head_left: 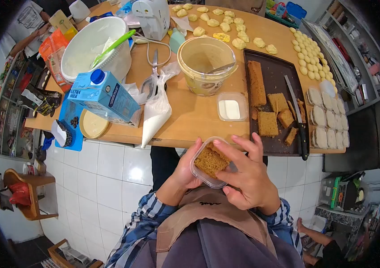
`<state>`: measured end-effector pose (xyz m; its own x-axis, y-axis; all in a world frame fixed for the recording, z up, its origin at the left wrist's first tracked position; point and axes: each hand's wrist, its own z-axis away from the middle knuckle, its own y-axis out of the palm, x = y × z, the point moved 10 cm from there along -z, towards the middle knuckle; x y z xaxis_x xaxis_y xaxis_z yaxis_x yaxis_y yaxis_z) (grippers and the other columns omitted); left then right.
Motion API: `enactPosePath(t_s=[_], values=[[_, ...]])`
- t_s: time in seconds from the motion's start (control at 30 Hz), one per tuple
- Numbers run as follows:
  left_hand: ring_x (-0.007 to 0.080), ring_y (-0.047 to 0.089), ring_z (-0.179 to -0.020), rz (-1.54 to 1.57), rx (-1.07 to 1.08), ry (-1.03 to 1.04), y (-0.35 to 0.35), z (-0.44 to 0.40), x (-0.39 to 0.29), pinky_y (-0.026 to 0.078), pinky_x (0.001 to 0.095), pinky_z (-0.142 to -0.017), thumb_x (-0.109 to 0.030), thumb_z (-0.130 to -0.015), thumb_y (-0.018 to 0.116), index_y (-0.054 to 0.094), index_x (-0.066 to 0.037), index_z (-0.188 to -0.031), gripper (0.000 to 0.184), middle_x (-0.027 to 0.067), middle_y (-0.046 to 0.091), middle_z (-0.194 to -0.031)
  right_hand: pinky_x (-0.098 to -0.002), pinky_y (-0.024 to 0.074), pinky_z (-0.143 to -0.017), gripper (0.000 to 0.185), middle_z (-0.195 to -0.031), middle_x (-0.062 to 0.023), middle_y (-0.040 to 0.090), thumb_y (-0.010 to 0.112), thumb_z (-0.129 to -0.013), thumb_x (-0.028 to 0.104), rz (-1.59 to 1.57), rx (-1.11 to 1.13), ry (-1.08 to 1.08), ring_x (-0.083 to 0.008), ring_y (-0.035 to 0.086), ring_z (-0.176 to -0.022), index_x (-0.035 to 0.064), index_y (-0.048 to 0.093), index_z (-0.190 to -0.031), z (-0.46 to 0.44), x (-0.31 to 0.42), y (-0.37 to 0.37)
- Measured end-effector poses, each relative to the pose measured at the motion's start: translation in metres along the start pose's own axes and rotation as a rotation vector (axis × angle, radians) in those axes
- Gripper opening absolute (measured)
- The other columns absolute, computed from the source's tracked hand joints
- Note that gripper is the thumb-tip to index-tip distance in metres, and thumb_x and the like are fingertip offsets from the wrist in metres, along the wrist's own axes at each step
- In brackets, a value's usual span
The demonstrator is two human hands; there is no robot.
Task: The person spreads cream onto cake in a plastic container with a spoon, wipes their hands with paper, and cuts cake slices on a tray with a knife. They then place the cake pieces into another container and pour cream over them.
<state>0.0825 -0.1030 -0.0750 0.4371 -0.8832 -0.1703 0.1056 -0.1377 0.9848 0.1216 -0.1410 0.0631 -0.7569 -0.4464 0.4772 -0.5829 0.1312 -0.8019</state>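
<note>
A small clear plastic container (197, 174) is in my left hand (184, 169), whose fingers wrap round its left side. Inside it lies a piece of brown cake (211, 161). My right hand (248, 178) reaches over the container from the right, with its index finger and others spread and two fingertips touching the cake. On the dark tray (268, 56) just beyond are a long cake strip (256, 84), cut cake pieces (267, 123) and a knife (295, 105) with a black handle. Another clear container (232, 106) with white filling stands left of the tray.
A white piping bag (156, 114), a milk carton (105, 99), a large tub (205, 62) and a white bowl (94, 44) stand on the table (179, 129). Dough pieces (239, 43) lie at the back. A person's arm (28, 39) shows at the upper left.
</note>
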Motion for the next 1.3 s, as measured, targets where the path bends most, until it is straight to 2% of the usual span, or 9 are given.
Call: enactPosePath(t_s=[0.27, 0.37, 0.47, 0.57, 0.67, 0.8, 0.9, 1.0, 1.3], values=[[0.03, 0.056, -0.11, 0.122, 0.095, -0.018, 0.006, -0.001, 0.002, 0.047, 0.044, -0.092, -0.049, -0.097, 0.024, 0.046, -0.004, -0.127, 0.058, 0.0169, 0.053, -0.123, -0.0625, 0.0095, -0.101, 0.028, -0.138, -0.0116, 0.043, 0.062, -0.061, 0.028, -0.004, 0.026, -0.042, -0.0356, 0.035, -0.122, 0.0076, 0.069, -0.078, 0.0, 0.005, 0.013], [0.0314, 0.056, -0.109, -0.003, -0.079, 0.008, -0.007, 0.0, 0.001, 0.048, 0.0439, -0.092, -0.048, -0.097, 0.026, 0.046, -0.004, -0.126, 0.056, 0.0174, 0.054, -0.121, -0.0575, 0.0183, -0.102, 0.03, -0.132, -0.015, 0.048, 0.062, -0.062, 0.026, -0.038, -0.087, -0.02, -0.0376, 0.041, -0.116, 0.0053, 0.069, -0.083, -0.001, 0.004, -0.01], [0.0308, 0.061, -0.098, -0.115, -0.104, 0.009, -0.01, 0.0, -0.004, 0.055, 0.0417, -0.077, -0.054, -0.096, 0.024, 0.044, -0.004, -0.128, 0.062, 0.0179, 0.055, -0.118, -0.047, 0.038, -0.092, 0.029, -0.126, -0.0181, 0.052, 0.063, -0.069, 0.021, 0.151, -0.453, 0.107, -0.0353, 0.053, -0.1, 0.0012, 0.067, -0.091, 0.013, -0.019, -0.053], [0.0327, 0.062, -0.093, -0.071, -0.069, 0.063, -0.006, -0.001, -0.011, 0.055, 0.0398, -0.073, -0.054, -0.095, 0.025, 0.044, -0.003, -0.127, 0.063, 0.0198, 0.054, -0.118, -0.0366, 0.0483, -0.073, 0.029, -0.115, -0.021, 0.057, 0.063, -0.078, 0.018, -0.11, -0.65, 0.624, -0.0311, 0.06, -0.085, -0.0029, 0.064, -0.097, 0.031, -0.097, -0.054], [0.0329, 0.062, -0.09, -0.103, -0.161, 0.095, -0.012, 0.002, -0.017, 0.055, 0.0383, -0.071, -0.054, -0.096, 0.025, 0.044, -0.003, -0.126, 0.062, 0.0206, 0.054, -0.117, -0.0344, 0.049, -0.066, 0.031, -0.1, -0.0221, 0.063, 0.062, -0.083, 0.019, 0.0, -0.467, 0.746, -0.0273, 0.064, -0.077, -0.0056, 0.061, -0.102, 0.028, -0.16, -0.027], [0.0334, 0.062, -0.091, -0.082, -0.156, 0.145, -0.015, 0.005, -0.024, 0.055, 0.039, -0.072, -0.053, -0.096, 0.026, 0.045, -0.003, -0.125, 0.061, 0.0205, 0.054, -0.117, -0.0251, 0.0503, -0.048, 0.026, -0.076, -0.0157, 0.066, 0.06, -0.085, 0.012, -0.146, -0.415, 0.78, -0.0153, 0.063, -0.055, -0.0121, 0.06, -0.096, 0.017, -0.197, 0.005], [0.0336, 0.062, -0.092, -0.078, -0.196, 0.159, -0.021, 0.009, -0.028, 0.055, 0.0395, -0.073, -0.051, -0.096, 0.026, 0.046, -0.004, -0.125, 0.059, 0.0198, 0.055, -0.116, -0.0253, 0.0513, -0.049, 0.021, -0.071, -0.0142, 0.065, 0.057, -0.085, 0.008, -0.29, -0.325, 0.918, -0.016, 0.064, -0.056, -0.0119, 0.061, -0.091, 0.011, -0.201, 0.019], [0.0335, 0.063, -0.092, -0.051, -0.222, 0.16, -0.027, 0.009, -0.03, 0.055, 0.0398, -0.073, -0.05, -0.096, 0.026, 0.046, -0.004, -0.124, 0.057, 0.0187, 0.055, -0.116, -0.0254, 0.0519, -0.049, 0.017, -0.069, -0.0131, 0.063, 0.054, -0.084, 0.004, -0.486, -0.425, 0.953, -0.0167, 0.064, -0.056, -0.0109, 0.061, -0.088, 0.014, -0.203, 0.026], [0.0316, 0.063, -0.09, -0.043, -0.227, 0.12, -0.037, 0.002, -0.022, 0.056, 0.0396, -0.074, -0.048, -0.098, 0.025, 0.048, -0.004, -0.121, 0.055, 0.0174, 0.056, -0.114, -0.0246, 0.0515, -0.048, 0.016, -0.072, -0.0114, 0.063, 0.054, -0.085, 0.002, -0.574, -0.581, 0.831, -0.0159, 0.063, -0.056, -0.0102, 0.061, -0.092, 0.015, -0.182, 0.004]])
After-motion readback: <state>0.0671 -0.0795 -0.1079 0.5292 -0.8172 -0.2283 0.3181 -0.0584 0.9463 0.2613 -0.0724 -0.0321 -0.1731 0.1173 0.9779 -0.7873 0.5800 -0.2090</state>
